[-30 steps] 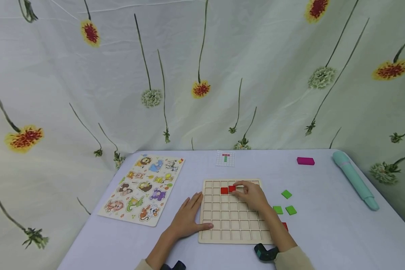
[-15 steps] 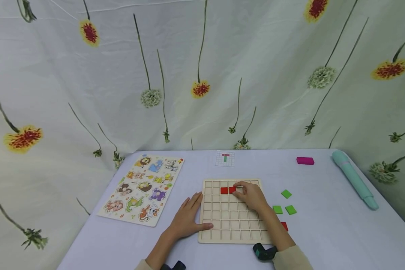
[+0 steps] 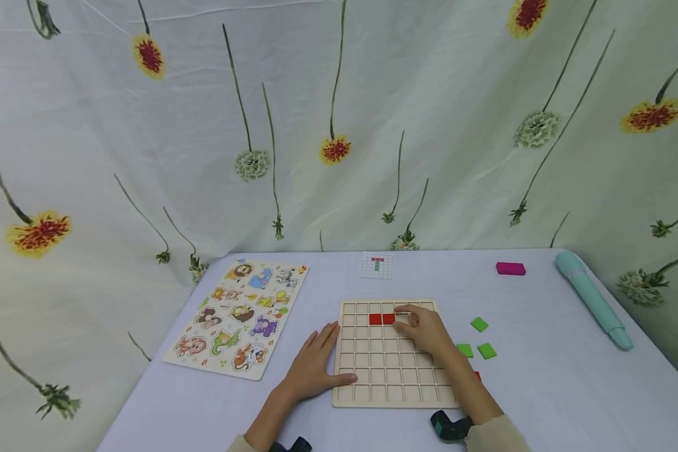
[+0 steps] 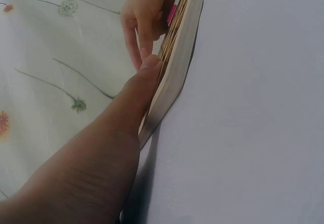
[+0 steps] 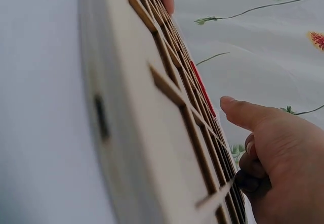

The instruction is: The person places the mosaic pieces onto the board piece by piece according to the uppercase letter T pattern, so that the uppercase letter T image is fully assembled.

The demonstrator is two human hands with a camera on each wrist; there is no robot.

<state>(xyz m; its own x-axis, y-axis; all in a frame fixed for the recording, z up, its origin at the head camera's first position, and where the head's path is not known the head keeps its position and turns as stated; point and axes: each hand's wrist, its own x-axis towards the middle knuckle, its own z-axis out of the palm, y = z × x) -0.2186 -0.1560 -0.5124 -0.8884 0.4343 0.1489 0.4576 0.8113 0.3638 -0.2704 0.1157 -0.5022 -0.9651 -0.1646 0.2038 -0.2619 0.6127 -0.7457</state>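
Note:
A pale wooden grid board (image 3: 395, 370) lies on the table. Two red square tiles, a left one (image 3: 375, 319) and a right one (image 3: 388, 319), sit side by side in cells of its second row from the back. My right hand (image 3: 425, 329) hovers just right of them, thumb and forefinger spread apart with nothing visible between them. In the right wrist view, the thumb (image 5: 248, 114) stands away from the red strip of tiles. Straight-fingered, my left hand (image 3: 312, 364) rests along the board's left side, its thumb (image 4: 147, 75) lying on the edge.
Three green tiles (image 3: 479, 324) lie right of the board; a red tile (image 3: 477, 375) is mostly hidden by my right forearm. Behind is a pattern card (image 3: 376, 265). An animal puzzle board (image 3: 237, 317) lies left; a magenta block (image 3: 511, 269) and teal tube-shaped case (image 3: 593, 300) lie right.
The right red tile, held tilted in my right fingers a second ago, now lies flat in its cell. My right fingers have let go and shifted slightly right. My left hand has stayed still.

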